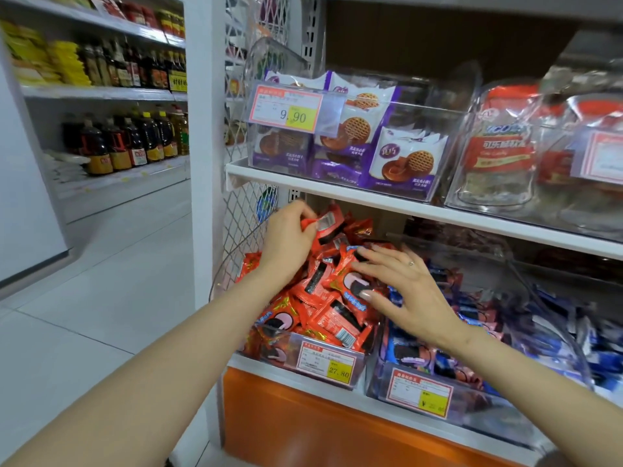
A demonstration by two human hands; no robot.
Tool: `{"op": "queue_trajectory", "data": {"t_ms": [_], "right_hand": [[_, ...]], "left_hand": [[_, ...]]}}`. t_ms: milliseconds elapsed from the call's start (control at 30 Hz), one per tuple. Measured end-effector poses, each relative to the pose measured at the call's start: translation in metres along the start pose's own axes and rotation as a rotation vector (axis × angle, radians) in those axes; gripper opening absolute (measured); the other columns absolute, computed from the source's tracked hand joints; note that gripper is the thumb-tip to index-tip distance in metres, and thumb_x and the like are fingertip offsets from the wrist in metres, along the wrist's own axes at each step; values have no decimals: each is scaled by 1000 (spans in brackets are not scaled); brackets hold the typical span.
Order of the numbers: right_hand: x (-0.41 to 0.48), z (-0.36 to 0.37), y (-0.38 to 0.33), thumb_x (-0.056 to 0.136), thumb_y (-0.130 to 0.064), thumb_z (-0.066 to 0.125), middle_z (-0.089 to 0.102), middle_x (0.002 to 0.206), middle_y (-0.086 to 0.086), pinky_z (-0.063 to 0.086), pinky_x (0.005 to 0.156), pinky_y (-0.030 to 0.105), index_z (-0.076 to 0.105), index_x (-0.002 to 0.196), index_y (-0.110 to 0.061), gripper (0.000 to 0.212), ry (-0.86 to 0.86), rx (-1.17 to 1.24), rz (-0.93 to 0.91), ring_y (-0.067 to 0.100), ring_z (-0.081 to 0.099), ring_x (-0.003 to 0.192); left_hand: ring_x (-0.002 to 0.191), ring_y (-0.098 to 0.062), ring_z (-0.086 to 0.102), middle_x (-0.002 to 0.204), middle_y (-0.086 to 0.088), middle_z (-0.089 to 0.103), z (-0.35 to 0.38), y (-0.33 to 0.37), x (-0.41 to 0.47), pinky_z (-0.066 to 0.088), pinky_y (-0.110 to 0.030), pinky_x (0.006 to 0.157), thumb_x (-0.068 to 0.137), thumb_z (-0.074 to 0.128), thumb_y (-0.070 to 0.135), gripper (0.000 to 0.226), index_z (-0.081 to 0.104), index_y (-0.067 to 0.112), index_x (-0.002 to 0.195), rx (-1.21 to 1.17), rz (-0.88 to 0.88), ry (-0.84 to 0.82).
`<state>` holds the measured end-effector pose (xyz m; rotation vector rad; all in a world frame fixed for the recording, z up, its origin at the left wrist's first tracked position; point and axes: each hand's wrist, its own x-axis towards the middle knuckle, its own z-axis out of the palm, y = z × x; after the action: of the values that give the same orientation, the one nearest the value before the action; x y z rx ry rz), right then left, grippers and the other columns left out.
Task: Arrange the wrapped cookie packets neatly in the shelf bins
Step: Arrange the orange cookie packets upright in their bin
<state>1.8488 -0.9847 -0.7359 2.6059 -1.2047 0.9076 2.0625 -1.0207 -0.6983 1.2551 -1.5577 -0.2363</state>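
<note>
A clear bin [362, 374] on the lower shelf is heaped with several red wrapped cookie packets [320, 318]. My left hand [288, 242] is at the back of the heap and pinches one red packet [325, 222] by its end, lifting it slightly. My right hand [403, 286] lies flat with spread, straight fingers on the right side of the red heap. To the right, a second clear bin [381, 389] holds several blue wrapped cookie packets [478, 318].
The upper shelf [387, 200] carries a clear bin of purple biscuit packs [401, 163] with a 9.90 price tag [290, 107], then bins of red-labelled packs [499, 146]. A wire mesh side panel [246, 203] borders the shelf. An aisle with bottles [128, 143] lies left.
</note>
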Motion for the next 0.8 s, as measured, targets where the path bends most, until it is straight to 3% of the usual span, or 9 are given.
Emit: {"op": "queue_trajectory", "data": {"t_ms": [100, 200, 333, 467, 633, 800], "right_hand": [[-1, -6, 8, 90, -60, 39, 44, 141, -18, 26, 110, 42, 56, 127, -36, 47, 60, 2, 58, 3, 37, 131], [-4, -9, 18, 87, -60, 41, 43, 136, -22, 30, 99, 34, 55, 126, -39, 46, 86, 8, 131, 3, 41, 126], [-5, -12, 22, 86, -58, 40, 45, 133, -22, 31, 101, 34, 53, 126, -42, 45, 75, 44, 201, 8, 44, 126], [-5, -11, 23, 86, -60, 40, 42, 133, -24, 32, 105, 41, 52, 126, -44, 45, 40, 60, 198, 8, 42, 129], [-1, -12, 15, 87, -55, 42, 45, 135, -19, 33, 104, 42, 56, 126, -37, 45, 58, 111, 158, 9, 43, 128], [23, -16, 2, 88, -52, 44, 51, 132, -14, 37, 101, 35, 59, 123, -34, 42, 37, 123, 75, 5, 45, 123]], "left_hand": [[89, -24, 61, 97, -12, 68, 24, 1, 15, 40, -24, 78, 80, 61, -4, 15, 67, 0, 94, -41, -22, -3], [91, -26, 63, 94, -12, 70, 43, -4, 18, 40, -20, 78, 77, 62, -7, 15, 69, 1, 88, -75, 64, -51], [105, -14, 59, 110, -4, 68, 53, -10, 17, 37, -10, 86, 82, 62, -2, 26, 67, 8, 105, -88, 142, -315], [108, -8, 55, 117, -1, 64, 38, -11, 17, 38, -15, 95, 84, 63, 3, 34, 61, 11, 117, -155, 88, -311], [109, -20, 57, 114, -5, 64, -6, -35, 19, 40, -27, 91, 88, 61, 13, 26, 63, 11, 113, 238, 118, -202], [116, -28, 47, 120, -12, 55, -37, -76, -4, 40, -36, 94, 87, 59, 12, 31, 55, 7, 117, 570, 103, -361]]}}
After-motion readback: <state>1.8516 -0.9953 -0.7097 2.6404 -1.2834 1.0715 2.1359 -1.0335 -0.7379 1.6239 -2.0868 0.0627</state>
